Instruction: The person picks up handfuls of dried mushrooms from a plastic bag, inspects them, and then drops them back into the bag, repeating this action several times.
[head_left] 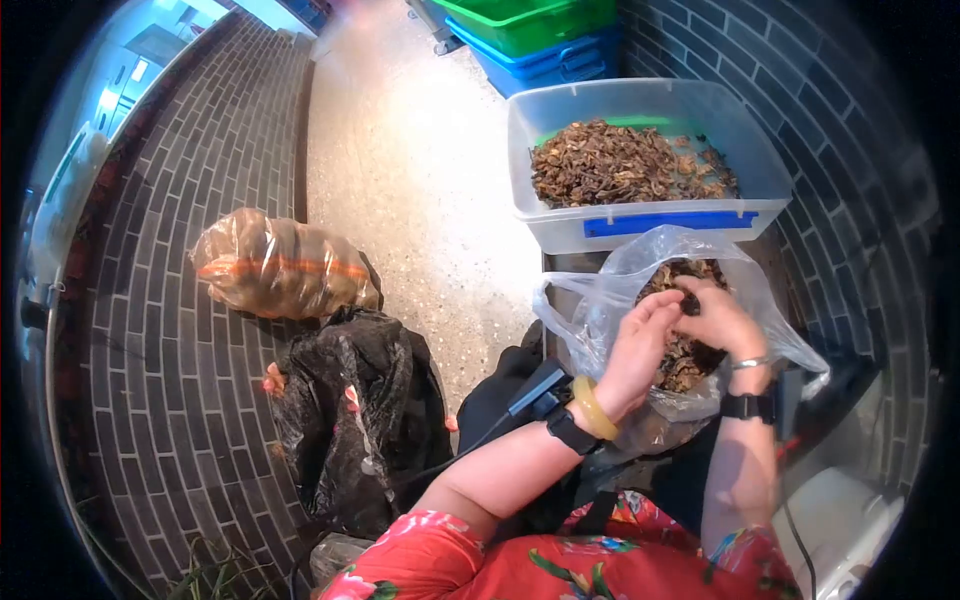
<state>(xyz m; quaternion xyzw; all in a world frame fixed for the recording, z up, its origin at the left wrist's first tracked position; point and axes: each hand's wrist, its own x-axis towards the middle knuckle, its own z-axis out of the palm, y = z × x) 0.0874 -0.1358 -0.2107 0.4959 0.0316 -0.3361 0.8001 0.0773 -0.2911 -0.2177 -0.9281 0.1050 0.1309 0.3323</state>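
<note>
My left hand [648,335] and my right hand [722,322] meet over the mouth of a clear plastic bag [605,300]. Both have bent fingers closed around a small dark dried piece [690,303], which looks like dried mushroom. More brown, shrivelled pieces [683,372] fill the bag beneath them. Just beyond the bag stands a clear plastic bin [640,228] with a blue handle strip, holding a heap of similar dried pieces [610,165]. My fingers partly hide the piece they grip.
A stuffed clear bag with an orange band [290,265] lies at the left, near a black plastic bag [360,420]. Green and blue bins [545,50] are stacked at the back. Grey brick surfaces [180,300] flank the pale speckled floor [400,180]. A cable runs by my left forearm.
</note>
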